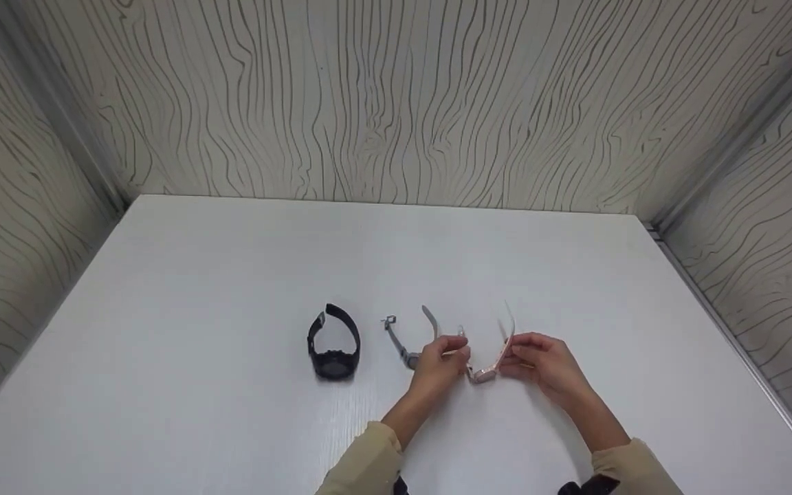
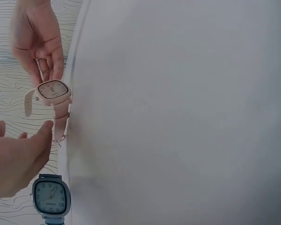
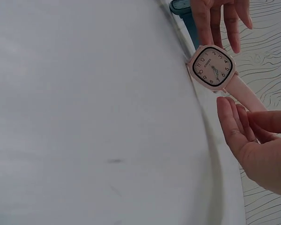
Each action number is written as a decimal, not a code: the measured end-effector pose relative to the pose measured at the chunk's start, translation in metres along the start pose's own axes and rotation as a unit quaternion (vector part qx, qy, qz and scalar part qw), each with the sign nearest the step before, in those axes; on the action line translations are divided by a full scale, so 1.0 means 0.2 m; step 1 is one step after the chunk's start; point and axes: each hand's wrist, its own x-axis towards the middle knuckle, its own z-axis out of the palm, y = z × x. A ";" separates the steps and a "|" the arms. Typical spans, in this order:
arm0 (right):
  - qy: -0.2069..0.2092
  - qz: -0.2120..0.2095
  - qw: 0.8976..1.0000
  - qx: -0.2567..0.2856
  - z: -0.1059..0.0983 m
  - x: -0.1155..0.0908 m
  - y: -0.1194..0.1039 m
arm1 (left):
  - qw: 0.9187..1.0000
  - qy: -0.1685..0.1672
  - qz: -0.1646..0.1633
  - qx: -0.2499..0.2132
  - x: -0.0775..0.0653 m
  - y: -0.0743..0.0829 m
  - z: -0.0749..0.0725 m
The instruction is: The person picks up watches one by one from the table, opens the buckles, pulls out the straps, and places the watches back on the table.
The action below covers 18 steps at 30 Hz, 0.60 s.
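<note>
A pink wristwatch [image 1: 485, 375] with a rounded-square face stands between the two hands, its strap ends pointing up and away. My right hand [image 1: 540, 361] pinches the plain end of its strap between thumb and fingers. At the buckle end, my left hand [image 1: 443, 364] has its fingertips against the strap; in the left wrist view those fingers [image 2: 40, 140] look fairly straight. The dial of the pink watch [image 3: 212, 68] faces the right wrist camera. Just left of the left hand is a blue-grey wristwatch [image 1: 411, 359], partly hidden by that hand in the head view.
A black wristwatch [image 1: 335, 364] with its strap curved round sits further left on the white table [image 1: 231, 275]. Wood-grain patterned panels [image 1: 368, 103] rise behind the table and at both sides.
</note>
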 end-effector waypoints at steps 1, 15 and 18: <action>0.006 0.005 1.000 0.004 0.00 0.00 0.00 | 1.000 0.000 0.000 0.003 0.00 0.00 0.00; 0.043 0.020 0.998 -0.050 0.02 0.03 0.02 | 0.999 0.010 0.009 0.044 -0.02 0.02 0.00; 0.043 0.020 0.997 -0.061 0.03 0.04 0.02 | 0.998 0.011 0.009 0.058 -0.02 0.01 0.00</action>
